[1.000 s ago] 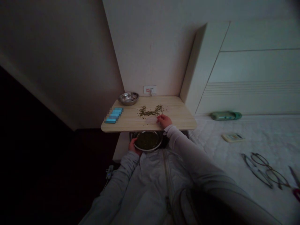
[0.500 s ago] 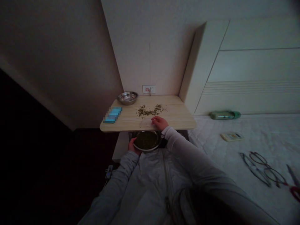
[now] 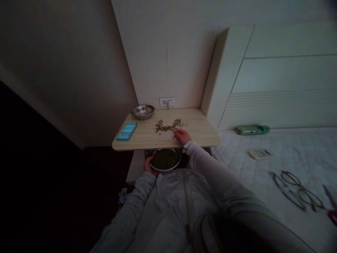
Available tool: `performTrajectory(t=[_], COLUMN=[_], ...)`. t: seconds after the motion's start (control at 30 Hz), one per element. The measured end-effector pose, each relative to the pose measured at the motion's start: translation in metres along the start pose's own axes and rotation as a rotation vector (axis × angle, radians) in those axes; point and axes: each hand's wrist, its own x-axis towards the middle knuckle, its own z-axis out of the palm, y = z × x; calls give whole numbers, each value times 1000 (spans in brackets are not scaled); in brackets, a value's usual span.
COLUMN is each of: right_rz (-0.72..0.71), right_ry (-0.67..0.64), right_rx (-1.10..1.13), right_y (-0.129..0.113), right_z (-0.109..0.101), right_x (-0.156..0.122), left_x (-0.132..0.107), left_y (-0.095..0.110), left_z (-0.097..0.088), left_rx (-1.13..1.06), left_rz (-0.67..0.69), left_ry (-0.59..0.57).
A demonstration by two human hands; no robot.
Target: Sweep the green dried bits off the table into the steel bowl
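Head view: the left hand point(image 3: 149, 166) grips the left side of a steel bowl point(image 3: 165, 170) of dark green matter point(image 3: 164, 159) at the near edge of a wooden tabletop point(image 3: 144, 136), on whose far left corner stands a second steel bowl point(image 3: 144, 117). The right hand point(image 3: 182, 136), extended over the tabletop, has its fingers bent together at a faint translucent piece point(image 3: 170, 135), though whether they grip it cannot be told. Just beyond, small greenish-brown bits point(image 3: 168, 128) lie scattered in a ragged band on the tabletop.
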Motion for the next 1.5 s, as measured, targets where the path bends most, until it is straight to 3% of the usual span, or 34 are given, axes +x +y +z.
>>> performTrajectory(t=[0.23,0.4,0.53,0.7,0.93,1.07,1.5], right_rz=[-120,-89,-61,-53,-57,-37,-38], right_ry=[-46,-109,59,203,167,111,16], right_rx=[-234,-89,-9,-105,-177,-166,-100], right_y=[-6,-5,-2,8,11,8,11], right_z=[25,17,3,-6,-3,-5,-1], right_x=[-13,-13,-7,-2,-3,-4,-2], left_x=[-1,-3,-1,3,4,8,4], left_y=[0,0,0,0,1,1,3], left_z=[0,-1,-4,-7,-5,-6,-3], left_rx=[-4,-19,-2,18,57,77,82], left_rz=[-25,-33,-53,-27,-43,-29,-46], left_ry=[-26,-14,-45,-89,4,-44,-41])
